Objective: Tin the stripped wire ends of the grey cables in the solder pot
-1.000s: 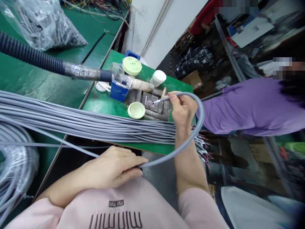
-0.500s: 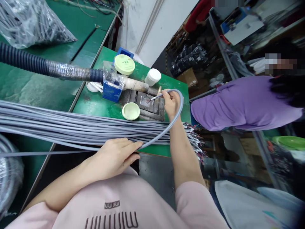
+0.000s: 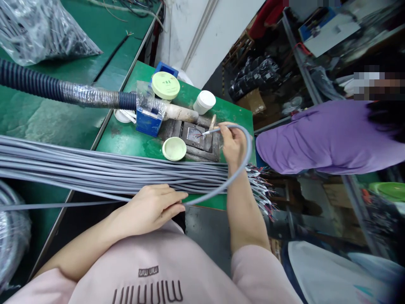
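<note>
Right hand (image 3: 232, 141) pinches the grey cable (image 3: 243, 162) near its stripped end, tip over the metal tray (image 3: 198, 139). Left hand (image 3: 152, 209) closed on the same cable at the bench (image 3: 133, 139) edge; it loops between them. Cable bundle (image 3: 95, 171) beside it, green lid (image 3: 174, 148) by the tray.

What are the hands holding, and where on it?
One grey cable: the right hand pinches it just behind its stripped end, and the left hand grips it farther back along the loop.
</note>
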Tool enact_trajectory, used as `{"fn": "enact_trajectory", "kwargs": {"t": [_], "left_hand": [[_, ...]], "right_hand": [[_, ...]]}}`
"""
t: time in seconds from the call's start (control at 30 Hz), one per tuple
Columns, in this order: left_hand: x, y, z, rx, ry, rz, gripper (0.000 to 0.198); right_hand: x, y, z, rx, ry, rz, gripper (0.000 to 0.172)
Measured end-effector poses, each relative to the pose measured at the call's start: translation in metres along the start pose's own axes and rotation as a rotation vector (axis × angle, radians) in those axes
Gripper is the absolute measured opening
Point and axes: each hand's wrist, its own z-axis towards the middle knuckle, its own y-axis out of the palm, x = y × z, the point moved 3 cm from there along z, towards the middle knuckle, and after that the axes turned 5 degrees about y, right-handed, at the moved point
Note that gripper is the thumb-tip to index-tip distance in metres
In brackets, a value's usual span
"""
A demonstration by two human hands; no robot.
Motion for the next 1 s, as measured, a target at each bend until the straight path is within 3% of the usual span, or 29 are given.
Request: {"fn": "enact_trajectory", "kwargs": {"t": [0.07, 0.2, 0.3, 0.4, 0.57, 0.67, 0.8, 1.0], "left_hand": [[-0.008, 0.006, 0.005, 0.029, -0.078, -0.149, 0.034], [-0.027, 0.031, 0.018, 0.182, -0.296, -0.691, 0.043], [-0.031, 0.05, 0.023, 0.24, -0.357, -1.006, 0.047], [-0.027, 0.06, 0.02, 0.273, -0.396, -1.066, 0.044], [-0.018, 0.07, 0.01, 0.255, -0.376, -1.012, 0.041], [-0.015, 0.073, 0.007, 0.267, -0.357, -0.973, 0.036], [-0.01, 0.077, 0.003, 0.25, -0.345, -0.939, 0.034], [-0.006, 0.08, -0.003, 0.274, -0.28, -0.879, 0.02]], "right_hand": [[-0.028, -0.02, -0.026, -0.009, -0.137, 0.016, 0.017], [-0.067, -0.044, -0.093, -0.207, -0.518, 0.068, 0.027], [-0.072, -0.048, -0.136, -0.357, -0.674, 0.011, 0.029], [-0.07, -0.051, -0.163, -0.408, -0.733, -0.05, 0.025], [-0.07, -0.063, -0.183, -0.401, -0.7, -0.051, 0.026], [-0.073, -0.067, -0.189, -0.329, -0.558, -0.002, 0.032], [-0.076, -0.062, -0.197, -0.298, -0.292, -0.069, 0.013], [-0.075, -0.052, -0.209, -0.336, -0.161, -0.087, 0.014]]}}
